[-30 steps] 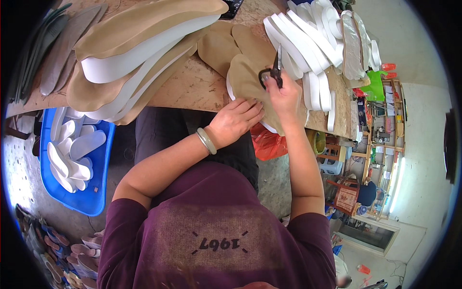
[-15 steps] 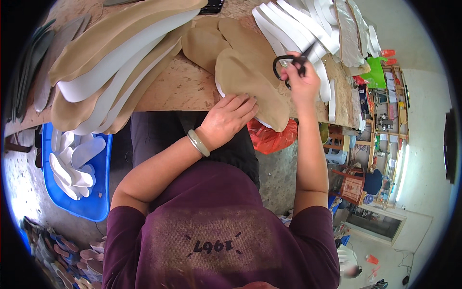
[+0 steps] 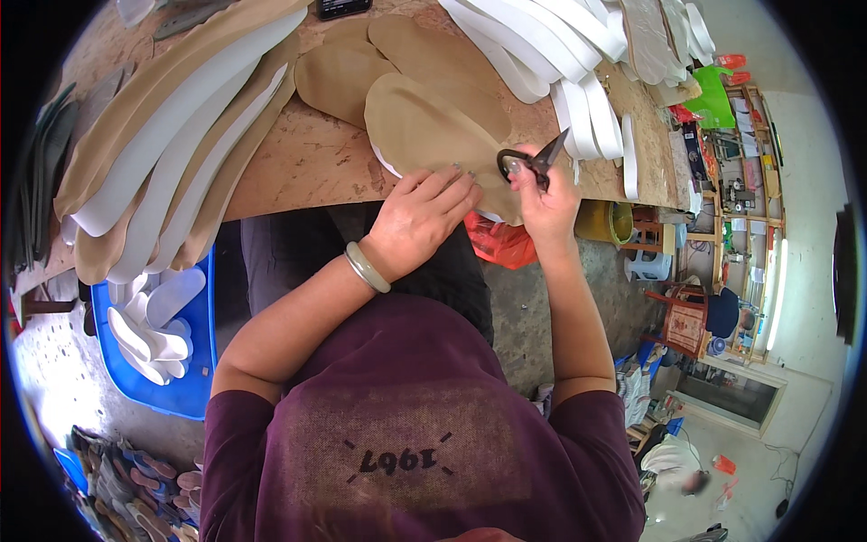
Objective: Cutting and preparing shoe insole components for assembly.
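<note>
A tan insole piece (image 3: 424, 126) with a white underside lies on the wooden table, its near end jutting past the front edge. My left hand (image 3: 423, 217) rests on its near left border, fingers stretched out over the top; the thumb is hidden. In my right hand (image 3: 549, 200) is a pair of black-handled scissors (image 3: 545, 163), gripped by the loops, blades pointing up and right. The scissors are at the right border of the insole piece. Behind it, more tan pieces (image 3: 339, 83) overlap on the tabletop.
Long tan-and-white insole sheets (image 3: 194, 108) are stacked at the left, overhanging the table edge. White strips (image 3: 578, 113) lie at the right. A blue bin (image 3: 163, 397) of white insoles stands at lower left. Under the table edge hangs a red plastic bag (image 3: 501, 244). A phone (image 3: 343, 7) lies far back.
My right hand has come down and left with the scissors, toward the insole piece. The view has shifted, so the table's contents appear further left. My left hand stays on the insole piece.
</note>
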A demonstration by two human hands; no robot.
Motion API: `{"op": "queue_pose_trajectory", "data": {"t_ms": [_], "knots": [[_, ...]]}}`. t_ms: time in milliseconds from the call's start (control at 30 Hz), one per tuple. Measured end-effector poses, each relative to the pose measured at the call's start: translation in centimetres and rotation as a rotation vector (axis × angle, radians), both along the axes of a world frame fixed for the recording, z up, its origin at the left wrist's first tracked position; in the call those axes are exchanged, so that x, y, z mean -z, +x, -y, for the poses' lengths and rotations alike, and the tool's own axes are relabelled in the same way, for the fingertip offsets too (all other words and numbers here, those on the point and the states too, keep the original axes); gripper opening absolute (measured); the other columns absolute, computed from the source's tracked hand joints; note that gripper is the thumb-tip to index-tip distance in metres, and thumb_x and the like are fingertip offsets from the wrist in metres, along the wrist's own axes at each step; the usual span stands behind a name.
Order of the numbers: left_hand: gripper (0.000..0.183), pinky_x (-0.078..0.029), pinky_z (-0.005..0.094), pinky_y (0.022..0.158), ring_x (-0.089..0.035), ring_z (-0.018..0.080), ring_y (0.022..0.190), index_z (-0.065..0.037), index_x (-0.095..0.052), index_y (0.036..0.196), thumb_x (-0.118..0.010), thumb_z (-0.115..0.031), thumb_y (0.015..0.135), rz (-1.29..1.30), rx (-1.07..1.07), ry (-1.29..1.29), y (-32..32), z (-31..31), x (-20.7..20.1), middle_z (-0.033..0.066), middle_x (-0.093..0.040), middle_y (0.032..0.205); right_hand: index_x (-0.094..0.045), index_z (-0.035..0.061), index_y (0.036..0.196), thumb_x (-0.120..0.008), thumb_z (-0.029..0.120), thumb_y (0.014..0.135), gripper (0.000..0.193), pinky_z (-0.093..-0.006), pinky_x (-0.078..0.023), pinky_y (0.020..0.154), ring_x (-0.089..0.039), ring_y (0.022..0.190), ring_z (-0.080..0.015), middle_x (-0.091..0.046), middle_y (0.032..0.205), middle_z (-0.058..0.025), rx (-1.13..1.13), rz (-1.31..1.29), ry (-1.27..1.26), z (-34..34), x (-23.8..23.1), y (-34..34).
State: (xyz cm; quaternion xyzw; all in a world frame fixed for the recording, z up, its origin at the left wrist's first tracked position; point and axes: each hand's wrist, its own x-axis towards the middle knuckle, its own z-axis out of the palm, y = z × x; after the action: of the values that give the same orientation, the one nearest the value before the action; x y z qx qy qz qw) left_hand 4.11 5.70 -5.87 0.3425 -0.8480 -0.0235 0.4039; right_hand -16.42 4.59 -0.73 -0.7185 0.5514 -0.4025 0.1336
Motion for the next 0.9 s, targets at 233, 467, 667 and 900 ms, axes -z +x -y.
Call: {"op": "queue_pose_trajectory", "data": {"t_ms": [233, 467, 667, 900], "knots": [[0.033, -0.047, 0.0347, 0.093, -0.059, 0.0227, 0.116, -0.009, -0.065, 0.114, -0.063, -0.012, 0.081, 0.028, 0.064, 0.045, 0.7, 0.4, -1.7, 0.0037, -0.064, 0.121, -0.063, -0.0019, 0.116, -0.060, 0.000, 0.094, 0.022, -0.0238, -0.051, 0.061, -0.063, 0.069, -0.0092, -0.066, 0.082, -0.0048, 0.303, 0.242, -0.034, -0.8, -1.6, -5.1], [0.033, -0.048, 0.0392, 0.089, -0.060, 0.0284, 0.105, -0.007, -0.065, 0.109, -0.074, -0.021, 0.081, 0.102, 0.034, 0.117, 0.5, 7.9, -5.1, 0.0084, -0.064, 0.107, -0.060, 0.0006, 0.120, -0.060, 0.004, 0.092, 0.028, -0.0197, -0.042, 0.052, -0.062, 0.066, -0.0104, -0.064, 0.079, -0.0035, 0.351, 0.757, 0.192, -3.9, 0.3, -7.0], [0.025, -0.048, 0.0360, 0.079, -0.059, 0.0263, 0.090, -0.003, -0.062, 0.095, -0.075, -0.018, 0.080, 0.359, 0.295, 0.687, -0.6, 12.4, -7.3, 0.0112, -0.063, 0.091, -0.060, 0.0014, 0.122, -0.064, 0.005, 0.091, 0.031, -0.0172, -0.038, 0.049, -0.062, 0.066, -0.0084, -0.065, 0.077, -0.0017, 0.316, 0.858, 0.234, -5.6, 2.7, -7.2], [0.024, -0.047, 0.0344, 0.063, -0.056, 0.0185, 0.068, -0.002, -0.054, 0.085, -0.073, -0.017, 0.084, 0.249, 0.283, 0.820, -0.1, 10.3, -9.6, 0.0078, -0.059, 0.073, -0.056, -0.0026, 0.123, -0.061, 0.001, 0.093, 0.031, -0.0281, -0.054, 0.065, -0.062, 0.070, -0.0143, -0.062, 0.080, -0.0064, 0.277, 0.929, 0.189, -4.5, 2.5, -8.8]]}}
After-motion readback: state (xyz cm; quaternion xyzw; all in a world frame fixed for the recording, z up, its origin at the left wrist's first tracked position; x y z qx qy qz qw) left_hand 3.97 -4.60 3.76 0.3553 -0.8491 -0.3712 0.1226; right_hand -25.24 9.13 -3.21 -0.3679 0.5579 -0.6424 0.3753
